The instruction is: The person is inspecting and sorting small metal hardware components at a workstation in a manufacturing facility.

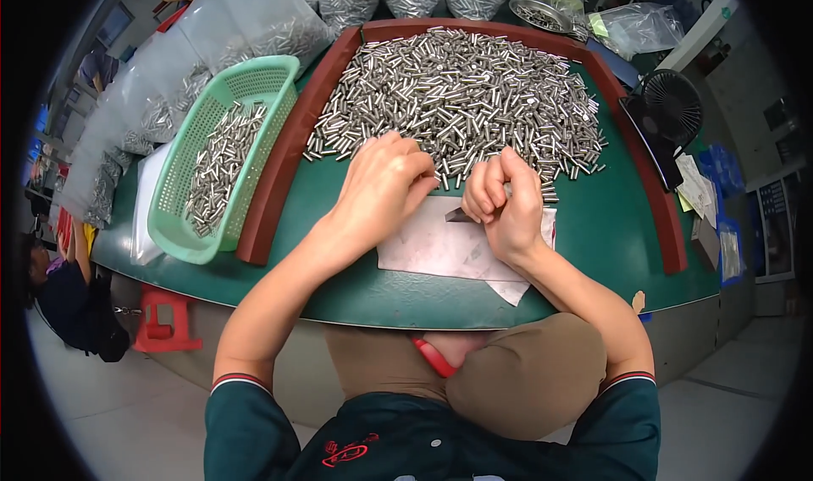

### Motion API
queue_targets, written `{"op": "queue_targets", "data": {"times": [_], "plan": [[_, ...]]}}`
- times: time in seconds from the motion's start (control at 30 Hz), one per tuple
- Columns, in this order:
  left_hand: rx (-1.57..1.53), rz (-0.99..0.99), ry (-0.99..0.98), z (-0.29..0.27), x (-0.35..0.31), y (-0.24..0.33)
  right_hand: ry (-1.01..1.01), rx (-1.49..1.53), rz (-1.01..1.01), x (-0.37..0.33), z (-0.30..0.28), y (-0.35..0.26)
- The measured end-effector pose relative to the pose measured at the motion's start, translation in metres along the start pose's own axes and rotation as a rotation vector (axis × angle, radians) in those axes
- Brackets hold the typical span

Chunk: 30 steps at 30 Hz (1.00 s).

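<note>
One left hand (381,180) and one right hand (511,208) were at the near edge of one heap of metal pins (461,100), too many to count.
The left hand's fingers were bent and narrow; whether they held a pin, I could not tell. The right hand was curled around one dark flat piece (458,216), over one stained cloth (432,246) before the heap. One green perforated basket (269,129) of pins stood left of the heap, one black fan (669,107) right.
</note>
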<state>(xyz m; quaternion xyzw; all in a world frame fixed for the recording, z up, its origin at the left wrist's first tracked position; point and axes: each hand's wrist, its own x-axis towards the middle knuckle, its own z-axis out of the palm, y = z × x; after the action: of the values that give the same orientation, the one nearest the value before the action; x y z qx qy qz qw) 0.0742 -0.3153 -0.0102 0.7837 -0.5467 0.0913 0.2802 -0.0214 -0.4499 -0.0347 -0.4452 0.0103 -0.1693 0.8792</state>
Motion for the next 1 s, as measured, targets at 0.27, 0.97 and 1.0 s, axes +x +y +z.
{"op": "queue_targets", "data": {"times": [0.27, 0.97, 1.0], "plan": [[-0.004, 0.009, -0.15, 0.021, 0.007, -0.007, 0.013, 0.043, -0.001, 0.003, -0.004, -0.001], [0.196, -0.089, -0.039, 0.023, 0.003, -0.003, 0.036, 0.04, 0.022, 0.005, -0.006, -0.004], [0.248, -0.084, -0.059, 0.022, 0.005, -0.001, 0.039, 0.03, 0.018, 0.005, -0.005, -0.005]]}}
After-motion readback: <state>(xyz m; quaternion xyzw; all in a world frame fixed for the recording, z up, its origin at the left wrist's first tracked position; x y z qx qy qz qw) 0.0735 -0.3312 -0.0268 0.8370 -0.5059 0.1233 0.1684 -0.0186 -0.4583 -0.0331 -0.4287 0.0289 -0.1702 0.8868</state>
